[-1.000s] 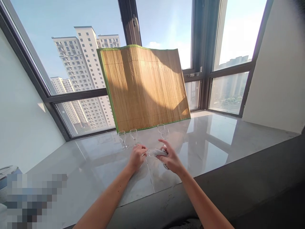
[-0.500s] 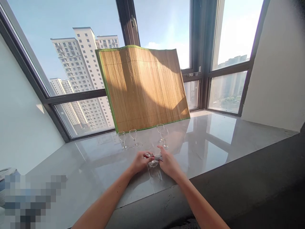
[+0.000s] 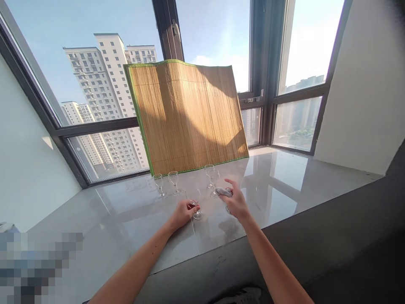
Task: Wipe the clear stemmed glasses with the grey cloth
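The small clear stemmed glass (image 3: pixel 196 206) stands upright on the glossy grey stone bench (image 3: pixel 284 185), pinched at its stem by the left hand (image 3: pixel 182 212), while the right hand (image 3: pixel 236 203), apart just to its right, clutches a crumpled grey cloth (image 3: pixel 223 191).

- Stemmed glasses: five. Two (image 3: pixel 158 186) (image 3: pixel 173 182) stand near the sill's back edge, left of centre; two (image 3: pixel 209 175) (image 3: pixel 214 183) stand close together, right of them; one (image 3: pixel 196 204) stands nearer the front edge.
- Cloths: one (image 3: pixel 224 192).
- Bamboo mats: one (image 3: pixel 186 116), upright at the back edge.
- Hands: two (image 3: pixel 182 213) (image 3: pixel 236 203).
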`<state>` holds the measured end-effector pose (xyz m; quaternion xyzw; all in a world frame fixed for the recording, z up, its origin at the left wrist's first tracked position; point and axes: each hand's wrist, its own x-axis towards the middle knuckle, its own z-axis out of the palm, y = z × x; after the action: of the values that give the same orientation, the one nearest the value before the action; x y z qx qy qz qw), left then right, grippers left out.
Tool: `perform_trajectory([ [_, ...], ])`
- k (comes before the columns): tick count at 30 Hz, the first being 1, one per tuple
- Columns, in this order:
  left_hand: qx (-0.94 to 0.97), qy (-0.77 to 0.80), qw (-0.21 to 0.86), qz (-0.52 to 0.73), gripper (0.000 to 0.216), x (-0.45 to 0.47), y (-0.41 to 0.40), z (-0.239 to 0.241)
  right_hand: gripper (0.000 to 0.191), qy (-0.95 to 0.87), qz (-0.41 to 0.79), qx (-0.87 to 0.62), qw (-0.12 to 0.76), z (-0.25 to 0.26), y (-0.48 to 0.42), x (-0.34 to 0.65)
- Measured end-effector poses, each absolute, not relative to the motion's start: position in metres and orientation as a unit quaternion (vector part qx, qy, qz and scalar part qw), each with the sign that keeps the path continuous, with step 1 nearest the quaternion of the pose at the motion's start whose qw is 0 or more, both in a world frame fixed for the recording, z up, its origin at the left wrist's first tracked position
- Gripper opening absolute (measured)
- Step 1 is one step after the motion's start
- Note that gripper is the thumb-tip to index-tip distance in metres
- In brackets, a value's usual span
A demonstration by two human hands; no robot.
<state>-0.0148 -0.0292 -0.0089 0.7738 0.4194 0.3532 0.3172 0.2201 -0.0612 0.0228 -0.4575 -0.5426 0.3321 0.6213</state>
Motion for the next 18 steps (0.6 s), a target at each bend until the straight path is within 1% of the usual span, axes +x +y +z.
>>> perform_trajectory([
  [3, 0.795, 0.429, 0.280, 0.325, 0.028, -0.010, -0.029, -0.009, 0.058, -0.503, 0.287, -0.502, 0.642, 0.028, -0.058, 0.242],
  [7, 0.861, 0.389, 0.151, 0.290, 0.021, 0.008, -0.024, 0.001, 0.058, -0.487, 0.251, -0.525, 0.651, 0.028, -0.056, 0.255],
  [8, 0.874, 0.378, 0.121, 0.282, 0.024, 0.016, -0.023, 0.004, 0.057, -0.488, 0.242, -0.529, 0.651, 0.027, -0.055, 0.256],
  [10, 0.888, 0.370, 0.078, 0.263, 0.037, 0.032, -0.018, 0.006, 0.057, -0.492, 0.230, -0.531, 0.650, 0.026, -0.054, 0.256],
  [13, 0.893, 0.391, 0.042, 0.217, 0.053, 0.056, -0.011, 0.002, 0.056, -0.499, 0.224, -0.525, 0.652, 0.026, -0.054, 0.256],
  [15, 0.894, 0.412, 0.032, 0.175, 0.056, 0.068, -0.005, -0.003, 0.055, -0.499, 0.220, -0.527, 0.652, 0.027, -0.054, 0.257],
  [18, 0.892, 0.434, 0.030, 0.119, 0.052, 0.077, 0.003, -0.010, 0.055, -0.493, 0.208, -0.536, 0.653, 0.030, -0.055, 0.260],
])
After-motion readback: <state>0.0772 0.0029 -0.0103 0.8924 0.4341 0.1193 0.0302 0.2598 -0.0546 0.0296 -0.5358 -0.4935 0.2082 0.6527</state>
